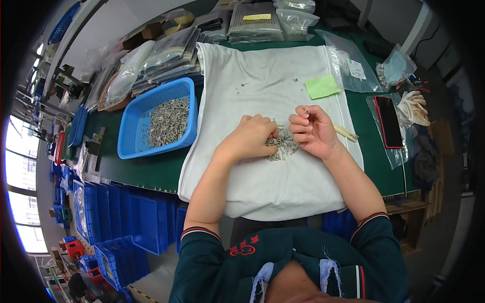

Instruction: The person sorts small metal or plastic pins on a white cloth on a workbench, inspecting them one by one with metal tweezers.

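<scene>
A pile of small silvery metal pins [285,145] lies on a white cloth [242,182] between my hands. My left hand [252,135] rests at the pile's left side, fingers curled down among the pins; its fingertips are partly hidden. Raised over the pile's right side, my right hand [317,132] pinches a small metal pin [306,111] between thumb and forefinger, its other fingers curled in. Left of the cloth, a blue plastic basket [127,132] holds a large heap of similar pins [169,121].
A green paper slip [322,87] lies at the cloth's far right. Beyond the cloth stand stacked plastic-bagged parts [256,25]. On the green table to the right are a red-edged phone [388,122] and white gloves [413,107]. Blue bins [146,222] stand below the table at left.
</scene>
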Demonstrator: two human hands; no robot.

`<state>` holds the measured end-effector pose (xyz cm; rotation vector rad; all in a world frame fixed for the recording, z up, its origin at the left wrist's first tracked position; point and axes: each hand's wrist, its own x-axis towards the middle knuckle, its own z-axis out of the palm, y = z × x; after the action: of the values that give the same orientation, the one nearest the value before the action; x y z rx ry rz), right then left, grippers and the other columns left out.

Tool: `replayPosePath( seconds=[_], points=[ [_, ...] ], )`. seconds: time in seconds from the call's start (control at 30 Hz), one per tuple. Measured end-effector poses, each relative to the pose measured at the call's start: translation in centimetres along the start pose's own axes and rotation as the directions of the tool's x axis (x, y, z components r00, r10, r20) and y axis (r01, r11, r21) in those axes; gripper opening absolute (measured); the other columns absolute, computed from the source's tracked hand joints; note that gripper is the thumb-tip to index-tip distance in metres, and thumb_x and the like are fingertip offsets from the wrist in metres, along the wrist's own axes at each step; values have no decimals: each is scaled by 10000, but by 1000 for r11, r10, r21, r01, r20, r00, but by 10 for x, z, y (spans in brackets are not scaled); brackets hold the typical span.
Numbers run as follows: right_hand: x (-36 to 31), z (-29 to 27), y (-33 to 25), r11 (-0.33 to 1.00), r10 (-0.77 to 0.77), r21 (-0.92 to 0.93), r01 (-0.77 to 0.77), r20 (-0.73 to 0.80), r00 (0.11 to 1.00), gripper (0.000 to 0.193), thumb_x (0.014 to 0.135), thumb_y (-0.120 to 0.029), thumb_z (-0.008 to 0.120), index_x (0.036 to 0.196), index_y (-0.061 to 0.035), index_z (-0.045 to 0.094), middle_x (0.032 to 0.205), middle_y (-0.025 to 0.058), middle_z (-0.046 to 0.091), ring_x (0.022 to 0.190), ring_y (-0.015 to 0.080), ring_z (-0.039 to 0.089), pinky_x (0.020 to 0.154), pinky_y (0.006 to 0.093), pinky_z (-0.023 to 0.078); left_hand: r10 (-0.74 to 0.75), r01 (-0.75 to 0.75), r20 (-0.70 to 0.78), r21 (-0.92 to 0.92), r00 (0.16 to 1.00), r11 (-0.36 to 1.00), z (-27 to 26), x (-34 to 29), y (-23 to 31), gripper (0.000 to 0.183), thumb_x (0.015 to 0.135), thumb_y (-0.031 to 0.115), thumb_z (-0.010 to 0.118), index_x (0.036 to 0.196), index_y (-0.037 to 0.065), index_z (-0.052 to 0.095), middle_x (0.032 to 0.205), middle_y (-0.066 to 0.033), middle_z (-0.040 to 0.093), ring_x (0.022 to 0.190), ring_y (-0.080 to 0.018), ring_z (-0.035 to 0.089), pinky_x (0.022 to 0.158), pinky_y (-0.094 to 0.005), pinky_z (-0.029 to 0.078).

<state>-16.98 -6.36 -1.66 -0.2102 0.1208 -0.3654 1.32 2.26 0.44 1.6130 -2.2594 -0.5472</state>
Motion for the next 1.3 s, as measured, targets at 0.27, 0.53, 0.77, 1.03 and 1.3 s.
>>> replayPosePath(
  seconds=[0.27, 0.53, 0.77, 1.03, 1.3],
  points=[
    [-1, 7, 0, 995, 1, -101, -4, -29, 1000, 130, 841, -183, 451, 752, -87, 448, 692, -7, 419, 578, 79, 382, 433, 192, 297, 59, -56, -30, 78, 998, 995, 8, 3, 4, 109, 648, 137, 598, 740, 78, 591, 726, -47, 552, 801, -229, 524, 818, -344, 364],
    [0, 2, -3, 986, -84, -159, 40, -278, 957, 119, 843, -197, 536, 850, -79, 521, 739, -12, 481, 539, 38, 388, 359, 157, 245, 63, -75, -256, -36, 965, 997, -2, 10, -3, 65, 671, 115, 604, 719, 76, 583, 710, -33, 556, 744, -205, 526, 810, -347, 369],
    [-2, 18, 9, 822, -204, -565, -70, -408, 890, 221, 849, -280, 594, 903, -71, 545, 665, -64, 425, 498, -15, 320, 347, 146, 178, 40, -159, -467, -218, 883, 963, -5, 14, -1, 88, 711, 119, 614, 772, 76, 568, 754, -26, 558, 791, -195, 537, 838, -325, 347],
    [-2, 26, 15, 729, -273, -683, -41, -345, 898, 183, 879, -268, 552, 888, -85, 543, 646, -69, 384, 486, -10, 265, 362, 152, 156, 31, -211, -533, -281, 846, 936, -1, 17, -3, 106, 708, 102, 626, 797, 75, 574, 760, -36, 569, 790, -208, 542, 830, -330, 363],
    [-2, 28, 19, 677, -351, -736, -2, -325, 878, 153, 859, -231, 593, 880, -86, 547, 620, -84, 393, 508, -19, 291, 405, 156, 189, 23, -172, -522, -239, 853, 956, 5, 19, -3, 97, 718, 101, 625, 791, 68, 571, 739, -38, 580, 766, -202, 549, 818, -337, 377]
  ],
)
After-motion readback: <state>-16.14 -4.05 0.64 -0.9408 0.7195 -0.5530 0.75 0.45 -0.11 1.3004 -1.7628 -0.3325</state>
